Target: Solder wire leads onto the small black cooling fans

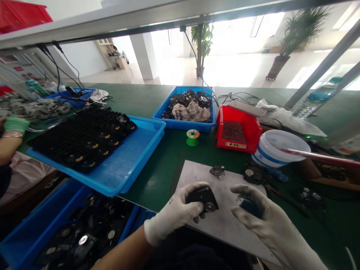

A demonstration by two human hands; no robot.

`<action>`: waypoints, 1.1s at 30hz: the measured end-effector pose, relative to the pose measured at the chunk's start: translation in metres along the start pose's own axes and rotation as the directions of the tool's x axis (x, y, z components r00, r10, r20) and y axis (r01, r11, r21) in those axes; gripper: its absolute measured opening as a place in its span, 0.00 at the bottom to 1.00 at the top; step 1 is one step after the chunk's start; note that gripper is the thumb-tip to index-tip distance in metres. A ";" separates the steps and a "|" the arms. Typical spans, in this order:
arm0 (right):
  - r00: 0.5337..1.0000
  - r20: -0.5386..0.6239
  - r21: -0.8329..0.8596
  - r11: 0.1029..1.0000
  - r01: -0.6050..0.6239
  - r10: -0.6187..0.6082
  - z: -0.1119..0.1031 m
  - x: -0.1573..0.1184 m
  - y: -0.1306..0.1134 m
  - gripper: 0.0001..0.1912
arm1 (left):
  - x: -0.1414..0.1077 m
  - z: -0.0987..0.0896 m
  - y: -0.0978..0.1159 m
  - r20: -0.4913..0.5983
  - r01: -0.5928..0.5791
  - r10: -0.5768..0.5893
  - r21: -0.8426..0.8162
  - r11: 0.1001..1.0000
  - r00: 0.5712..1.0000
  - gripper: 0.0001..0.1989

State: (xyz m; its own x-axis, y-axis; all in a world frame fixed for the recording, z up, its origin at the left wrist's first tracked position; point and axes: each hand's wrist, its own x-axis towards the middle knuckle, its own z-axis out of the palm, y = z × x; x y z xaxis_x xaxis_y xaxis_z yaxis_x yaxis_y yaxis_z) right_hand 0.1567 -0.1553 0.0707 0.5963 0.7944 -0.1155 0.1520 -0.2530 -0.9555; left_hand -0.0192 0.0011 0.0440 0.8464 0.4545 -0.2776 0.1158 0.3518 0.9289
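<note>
Gripped in my gloved left hand point(187, 204) is a flat black part point(202, 198) with a round metal disc at its lower corner, held over the grey board point(225, 221). To its right, my gloved right hand point(257, 210) curls around a dark bluish thing point(249, 207), too unclear to name; thumb and index tips are apart. The two hands do not touch. A small metal and black piece point(218, 171) lies near the board's back edge.
A blue tray point(126, 165) with rows of black parts stands left, above a blue bin point(33, 225). Behind are a green spool point(192, 138), a blue tray of parts point(181, 123) and a red bin point(253, 135). A white bucket point(271, 150) stands right. Another person's arm point(9, 144) shows far left.
</note>
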 end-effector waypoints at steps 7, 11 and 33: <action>0.993 0.108 0.117 0.991 -0.058 0.045 0.020 0.020 0.005 0.26 | 0.001 -0.005 0.031 0.131 -0.095 0.042 0.428 0.899 0.990 0.21; 0.955 0.296 0.255 0.963 -0.089 0.010 0.030 0.027 0.013 0.26 | 0.009 -0.008 0.040 0.214 -0.109 0.021 0.410 0.905 0.977 0.21; 0.984 -0.168 0.329 0.938 0.112 -0.059 0.057 0.013 0.040 0.25 | 0.014 0.026 -0.009 -0.137 -0.225 0.245 0.150 0.963 0.960 0.19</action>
State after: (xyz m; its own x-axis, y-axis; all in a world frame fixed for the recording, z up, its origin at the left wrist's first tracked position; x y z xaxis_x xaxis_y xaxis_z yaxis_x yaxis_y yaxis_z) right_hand 0.1257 -0.1240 0.0160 0.7103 0.7038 -0.0117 -0.0497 0.0336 -0.9982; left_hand 0.0051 -0.0172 0.0381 0.7692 0.6349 -0.0722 -0.0005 0.1136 0.9935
